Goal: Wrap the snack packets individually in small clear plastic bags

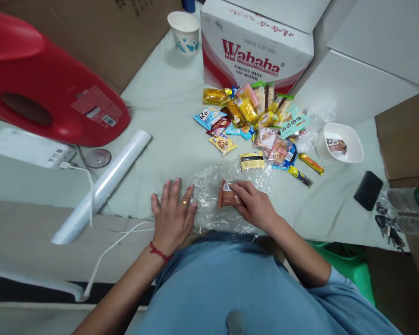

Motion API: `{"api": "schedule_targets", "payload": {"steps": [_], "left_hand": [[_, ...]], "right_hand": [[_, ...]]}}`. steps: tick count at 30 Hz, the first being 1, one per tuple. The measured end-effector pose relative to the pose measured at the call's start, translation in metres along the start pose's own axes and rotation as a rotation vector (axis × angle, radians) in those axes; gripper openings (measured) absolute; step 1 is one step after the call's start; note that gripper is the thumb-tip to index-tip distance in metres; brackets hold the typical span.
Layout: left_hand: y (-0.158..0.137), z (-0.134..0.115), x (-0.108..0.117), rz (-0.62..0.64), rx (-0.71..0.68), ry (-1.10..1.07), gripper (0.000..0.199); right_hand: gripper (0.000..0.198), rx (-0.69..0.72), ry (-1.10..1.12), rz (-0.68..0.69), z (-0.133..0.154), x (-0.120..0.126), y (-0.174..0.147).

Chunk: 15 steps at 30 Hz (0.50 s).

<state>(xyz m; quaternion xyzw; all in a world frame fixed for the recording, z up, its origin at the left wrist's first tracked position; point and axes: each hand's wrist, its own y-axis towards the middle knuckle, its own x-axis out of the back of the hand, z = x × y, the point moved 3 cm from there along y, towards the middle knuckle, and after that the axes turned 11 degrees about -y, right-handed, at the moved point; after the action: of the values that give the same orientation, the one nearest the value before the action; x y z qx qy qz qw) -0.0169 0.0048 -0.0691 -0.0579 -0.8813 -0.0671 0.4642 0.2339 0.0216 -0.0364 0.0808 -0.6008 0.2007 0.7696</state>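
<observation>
My right hand [254, 204] is closed around one end of a brown snack packet [227, 195], above a crumpled sheet of clear plastic wrap [209, 209]. To the left, my left hand [172, 211] lies flat with fingers spread, palm down at the edge of the wrap. Just beyond the wrap is a yellow snack packet with a dark stripe [252, 161]. A heap of wrapped snacks [246, 107] spreads behind it, in yellow, blue, pink and green wrappers. A white plastic bowl [358, 146] on the right holds a brown packet [336, 147].
A roll of plastic film [103, 188] lies at the left near a white cable [91, 195] and a red jug [56, 83]. Behind stand a paper cup [184, 32] and a Wahaha carton [254, 51]. A black case [368, 190], keys [389, 230] and clear bottles [405, 200] are rightmost.
</observation>
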Motion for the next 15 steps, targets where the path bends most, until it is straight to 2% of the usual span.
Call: {"api": "schedule_targets", "payload": {"steps": [4, 6, 9, 12, 15], "left_hand": [[0.013, -0.011, 0.007, -0.104, -0.01, 0.047, 0.057], [0.02, -0.016, 0.01, -0.112, -0.057, 0.071, 0.059], [0.031, -0.021, 0.01, -0.026, -0.175, 0.102, 0.063], [0.044, -0.018, 0.006, 0.101, -0.299, 0.102, 0.05], [0.059, -0.012, 0.001, 0.168, -0.265, 0.059, 0.044]], "right_hand": [[0.051, -0.002, -0.081, 0.07, -0.001, 0.003, 0.001], [0.05, -0.015, -0.104, 0.097, 0.001, 0.003, 0.004], [0.05, -0.031, -0.103, 0.103, 0.003, 0.003, 0.007], [0.051, -0.028, -0.085, 0.1, 0.001, 0.001, 0.007], [0.055, -0.024, -0.074, 0.088, -0.001, -0.001, 0.005]]}}
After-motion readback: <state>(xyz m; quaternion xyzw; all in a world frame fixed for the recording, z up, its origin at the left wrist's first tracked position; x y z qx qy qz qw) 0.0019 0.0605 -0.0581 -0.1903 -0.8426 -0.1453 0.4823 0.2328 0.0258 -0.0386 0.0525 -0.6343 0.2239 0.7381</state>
